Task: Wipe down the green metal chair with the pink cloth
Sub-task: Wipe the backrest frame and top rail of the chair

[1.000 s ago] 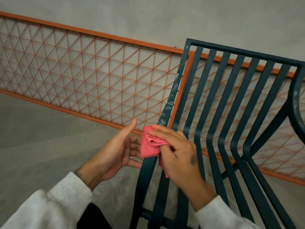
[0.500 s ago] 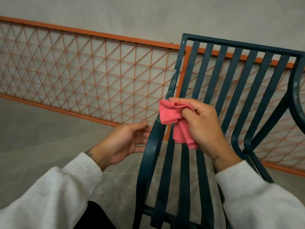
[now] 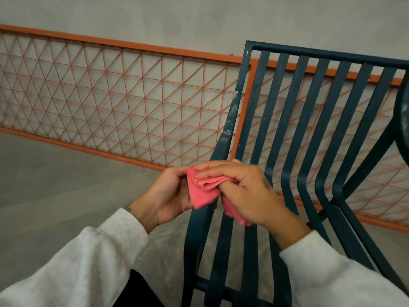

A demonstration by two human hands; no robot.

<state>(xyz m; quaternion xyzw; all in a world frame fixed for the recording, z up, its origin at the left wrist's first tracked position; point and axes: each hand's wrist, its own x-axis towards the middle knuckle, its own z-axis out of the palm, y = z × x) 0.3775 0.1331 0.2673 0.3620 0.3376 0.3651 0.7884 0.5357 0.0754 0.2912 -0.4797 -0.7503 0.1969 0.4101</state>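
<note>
The right hand (image 3: 250, 191) is curled round the folded cloth (image 3: 203, 191), fingers laid over its top fold and the bulk of the fabric gathered under the palm. The left hand (image 3: 168, 196) is cupped with its palm turned toward the cloth. Its thumb touches the cloth's upper corner, but its fingers are hidden behind the fabric, so a pinch cannot be confirmed. The cloth lies across the outer bar (image 3: 230, 120) of the chair (image 3: 285, 129), at the point where that bar bends. The left hand is on the open side of the bar and the right hand on the slat side, over the first slats. The bar's long axis runs from the cloth up and away, leaning slightly right to the top corner of the chair back. White smears (image 3: 228, 127) sit on the bar above the cloth, well short of that corner. Judgement: the next stroke should follow the bar's axis upward, led by the right hand, which carries the cloth. Beyond the bar stands an orange grille (image 3: 132, 103) against a grey wall.
</note>
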